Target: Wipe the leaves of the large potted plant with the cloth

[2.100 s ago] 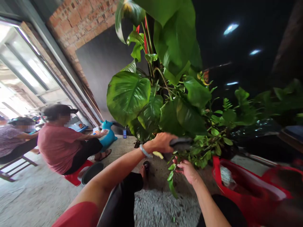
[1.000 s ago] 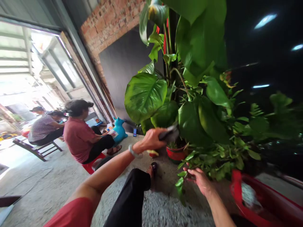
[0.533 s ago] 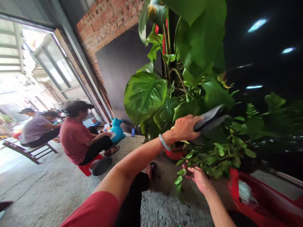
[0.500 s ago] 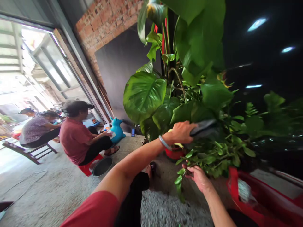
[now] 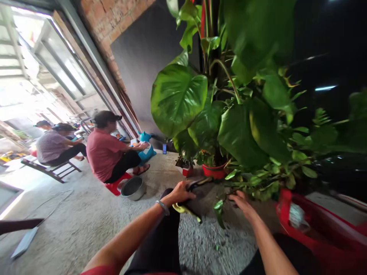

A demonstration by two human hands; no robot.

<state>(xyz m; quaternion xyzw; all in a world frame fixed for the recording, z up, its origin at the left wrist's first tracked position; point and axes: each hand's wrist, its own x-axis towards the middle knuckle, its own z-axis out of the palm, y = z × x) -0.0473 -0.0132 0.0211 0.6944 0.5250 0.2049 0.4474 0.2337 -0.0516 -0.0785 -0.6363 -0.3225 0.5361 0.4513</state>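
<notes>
My left hand (image 5: 180,193) is closed around what look like garden shears (image 5: 187,211), with a yellow handle and dark parts pointing away from me. They are held low over the floor, left of the leafy branches. My right hand (image 5: 242,202) pinches a thin leafy stem (image 5: 219,210) at the lower edge of the bushy plant (image 5: 266,181); its fingertips are partly hidden. Above both hands spreads a large broad-leaved plant (image 5: 180,99). A red pot (image 5: 214,171) shows at its base.
A red bag (image 5: 283,217) with a white bundle inside stands at my right. To the left are a metal tub (image 5: 133,189), a person in a red shirt (image 5: 106,149) on a red stool, and a blue animal figure (image 5: 147,152). Further back, others sit near a wooden bench (image 5: 54,172).
My left hand has drawn back from the foliage, down and to the left, with the shears. My right hand has shifted slightly up and right. The view has turned a little downward.
</notes>
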